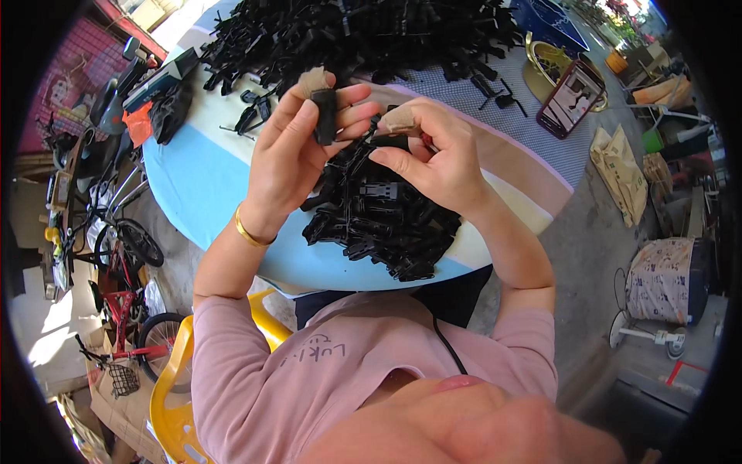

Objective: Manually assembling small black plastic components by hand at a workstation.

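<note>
My left hand (287, 158) is raised over the table and grips a small black plastic part (325, 117) between thumb and fingers. Close beside it, my right hand (448, 158) is closed around a dark thing with a bit of red (427, 140); the fingers cover most of it, so I cannot tell its kind. Tan tape (401, 118) wraps a right fingertip, and similar tape (314, 80) a left one. Under both hands lies a smaller heap of black plastic parts (379, 224), near the table's front edge.
A large pile of black parts (363, 39) covers the far side of the striped table (189, 185). At the right stand a phone (570, 99) and a brass-coloured pot (533, 62). A black bag (168, 110) lies at the left edge. A yellow chair (174, 387) is beside me.
</note>
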Motion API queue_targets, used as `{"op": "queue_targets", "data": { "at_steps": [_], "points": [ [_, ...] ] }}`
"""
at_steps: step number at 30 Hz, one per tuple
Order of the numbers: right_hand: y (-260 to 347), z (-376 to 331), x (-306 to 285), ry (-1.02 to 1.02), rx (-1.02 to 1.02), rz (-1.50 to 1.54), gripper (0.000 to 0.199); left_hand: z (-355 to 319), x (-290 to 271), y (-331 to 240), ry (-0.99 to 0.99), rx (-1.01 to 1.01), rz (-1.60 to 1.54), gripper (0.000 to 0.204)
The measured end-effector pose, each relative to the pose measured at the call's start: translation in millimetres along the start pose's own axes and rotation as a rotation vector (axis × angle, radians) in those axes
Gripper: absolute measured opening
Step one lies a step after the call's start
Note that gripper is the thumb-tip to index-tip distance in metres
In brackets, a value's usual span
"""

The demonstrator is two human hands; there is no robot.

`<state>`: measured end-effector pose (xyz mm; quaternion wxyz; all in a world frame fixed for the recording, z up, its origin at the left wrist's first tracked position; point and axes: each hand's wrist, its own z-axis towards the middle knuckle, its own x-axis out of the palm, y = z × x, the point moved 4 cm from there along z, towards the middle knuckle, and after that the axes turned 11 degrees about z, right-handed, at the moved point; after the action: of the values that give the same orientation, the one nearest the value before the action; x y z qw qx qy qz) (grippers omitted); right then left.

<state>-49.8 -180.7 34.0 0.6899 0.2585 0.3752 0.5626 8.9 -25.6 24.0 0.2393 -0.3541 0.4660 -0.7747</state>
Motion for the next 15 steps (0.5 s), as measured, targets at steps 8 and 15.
{"op": "queue_targets", "data": {
  "at_steps": [8, 15],
  "points": [
    [15.1, -0.7, 0.5, -0.013, -0.19, 0.156, 0.011, -6.9, 2.8, 18.3, 0.178, -0.285, -0.119, 0.033],
    [-8.2, -4.9, 4.9, 0.016, 0.284, 0.31, 0.015, -19.2, 17.2, 13.4, 0.207, -0.093, 0.495, 0.04]
  ]
}}
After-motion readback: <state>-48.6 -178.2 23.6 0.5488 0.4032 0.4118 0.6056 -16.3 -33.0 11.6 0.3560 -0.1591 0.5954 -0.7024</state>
